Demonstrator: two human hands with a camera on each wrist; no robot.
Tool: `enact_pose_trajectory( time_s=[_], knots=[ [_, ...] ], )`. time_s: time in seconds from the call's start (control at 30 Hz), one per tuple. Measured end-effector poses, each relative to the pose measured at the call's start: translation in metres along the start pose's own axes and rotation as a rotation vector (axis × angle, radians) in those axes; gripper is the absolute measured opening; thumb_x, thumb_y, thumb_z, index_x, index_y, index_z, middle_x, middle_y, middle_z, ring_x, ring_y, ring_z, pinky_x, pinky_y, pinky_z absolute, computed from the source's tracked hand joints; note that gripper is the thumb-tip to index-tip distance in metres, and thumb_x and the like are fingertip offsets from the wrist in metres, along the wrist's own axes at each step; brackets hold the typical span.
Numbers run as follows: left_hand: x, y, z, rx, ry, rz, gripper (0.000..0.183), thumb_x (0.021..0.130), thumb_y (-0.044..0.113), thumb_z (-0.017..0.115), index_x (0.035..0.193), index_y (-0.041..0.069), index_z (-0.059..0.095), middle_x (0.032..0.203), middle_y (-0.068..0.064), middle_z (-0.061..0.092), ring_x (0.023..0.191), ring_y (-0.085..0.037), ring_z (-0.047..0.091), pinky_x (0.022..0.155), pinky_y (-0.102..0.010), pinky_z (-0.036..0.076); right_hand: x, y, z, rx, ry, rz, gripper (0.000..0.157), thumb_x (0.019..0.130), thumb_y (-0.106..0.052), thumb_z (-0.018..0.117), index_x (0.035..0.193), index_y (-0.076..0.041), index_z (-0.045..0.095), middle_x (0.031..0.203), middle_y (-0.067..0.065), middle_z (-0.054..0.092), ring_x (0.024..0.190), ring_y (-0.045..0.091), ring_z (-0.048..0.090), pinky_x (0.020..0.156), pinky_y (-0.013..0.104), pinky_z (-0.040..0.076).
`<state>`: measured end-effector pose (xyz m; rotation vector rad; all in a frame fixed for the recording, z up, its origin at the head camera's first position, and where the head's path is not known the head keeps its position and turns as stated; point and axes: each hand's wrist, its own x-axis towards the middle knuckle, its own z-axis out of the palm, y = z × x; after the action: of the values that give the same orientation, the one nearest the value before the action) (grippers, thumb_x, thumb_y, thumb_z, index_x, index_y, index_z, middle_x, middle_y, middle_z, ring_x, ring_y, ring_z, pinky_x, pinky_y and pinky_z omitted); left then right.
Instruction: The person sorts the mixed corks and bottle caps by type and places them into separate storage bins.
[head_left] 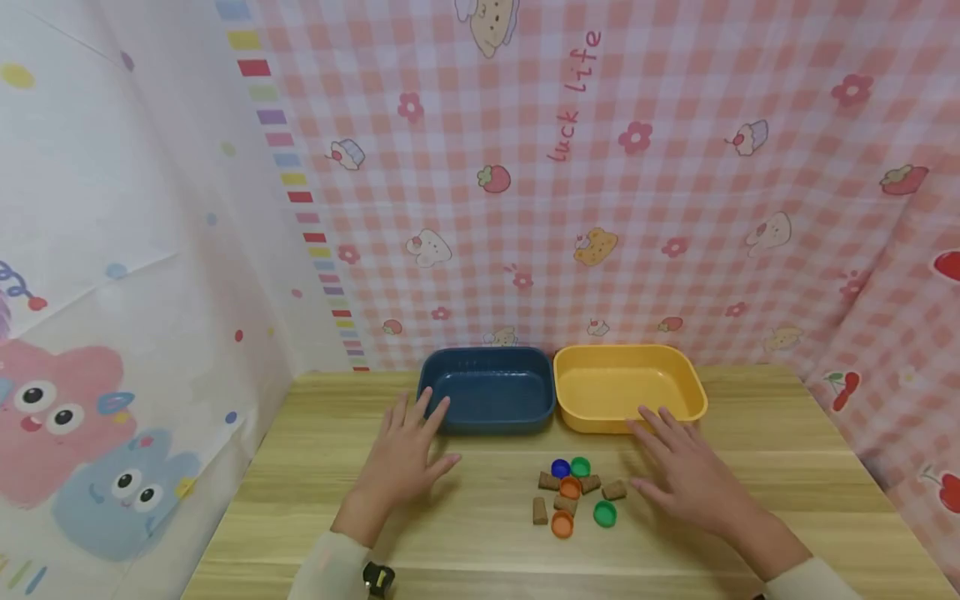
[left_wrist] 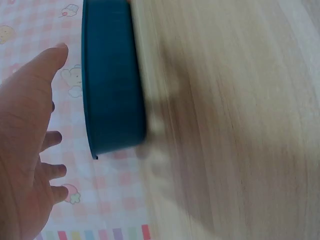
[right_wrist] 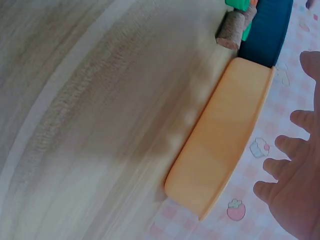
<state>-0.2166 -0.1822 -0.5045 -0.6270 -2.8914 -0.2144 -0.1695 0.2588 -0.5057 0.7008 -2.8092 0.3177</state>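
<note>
My left hand (head_left: 404, 457) hovers with fingers spread at the near left corner of the blue tray (head_left: 487, 428), holding nothing. Over the near right side of the yellow tray (head_left: 630, 424), my right hand (head_left: 690, 479) is likewise spread and empty. Between the hands, several brown corks (head_left: 539, 511) lie loosely grouped with plastic caps. These are a blue cap (head_left: 560, 469), two green caps (head_left: 605, 514) and two orange caps (head_left: 562, 525). One cork (head_left: 614, 491) lies just left of the right thumb. In the right wrist view, a cork (right_wrist: 231, 31) appears beyond the yellow tray's side.
Both trays stand side by side at the back of the wooden table (head_left: 480, 550), against a pink checked cloth (head_left: 525, 208). A white patterned cloth (head_left: 150, 250) hangs at the left. A small black object (head_left: 378, 578) shows beside the left sleeve (head_left: 330, 571).
</note>
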Motion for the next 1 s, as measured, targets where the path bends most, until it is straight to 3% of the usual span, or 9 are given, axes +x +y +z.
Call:
enact_pose_trajectory(
  time_s=[0.47, 0.73, 0.87, 1.0],
  knots=[
    [0.015, -0.005, 0.013, 0.044, -0.009, 0.073, 0.082, 0.096, 0.058, 0.064, 0.161, 0.018, 0.037, 0.165, -0.019, 0.036, 0.150, -0.052, 0.030, 0.122, -0.063, 0.025, 0.001, -0.005, 0.012, 0.029, -0.047, -0.103, 0.077, 0.091, -0.043, 0.077, 0.154, -0.011, 0.048, 0.162, 0.018, 0.041, 0.147, 0.047, 0.040, 0.114, 0.068, 0.033],
    [0.022, -0.006, 0.014, 0.080, -0.032, 0.116, 0.077, 0.097, 0.053, 0.065, 0.160, 0.016, 0.039, 0.158, -0.018, 0.046, 0.147, -0.045, 0.040, 0.122, -0.058, 0.030, -0.001, -0.004, 0.023, 0.073, -0.066, -0.141, 0.081, 0.089, -0.044, 0.079, 0.155, -0.012, 0.046, 0.161, 0.016, 0.043, 0.146, 0.043, 0.043, 0.115, 0.061, 0.036],
    [0.026, -0.010, 0.020, 0.106, 0.014, 0.173, 0.071, 0.097, 0.046, 0.069, 0.156, 0.015, 0.045, 0.151, -0.019, 0.052, 0.141, -0.043, 0.047, 0.118, -0.058, 0.036, -0.001, -0.005, 0.028, 0.113, -0.044, -0.172, 0.077, 0.087, -0.038, 0.082, 0.152, -0.011, 0.051, 0.157, 0.016, 0.048, 0.141, 0.040, 0.050, 0.111, 0.056, 0.043],
    [0.030, -0.013, 0.024, 0.125, 0.071, 0.236, 0.064, 0.096, 0.037, 0.073, 0.151, 0.012, 0.052, 0.143, -0.019, 0.059, 0.133, -0.041, 0.054, 0.114, -0.055, 0.042, 0.000, -0.005, 0.031, 0.197, -0.114, -0.127, 0.071, 0.090, -0.035, 0.080, 0.151, -0.014, 0.052, 0.156, 0.013, 0.050, 0.140, 0.035, 0.052, 0.109, 0.054, 0.047]
  ],
)
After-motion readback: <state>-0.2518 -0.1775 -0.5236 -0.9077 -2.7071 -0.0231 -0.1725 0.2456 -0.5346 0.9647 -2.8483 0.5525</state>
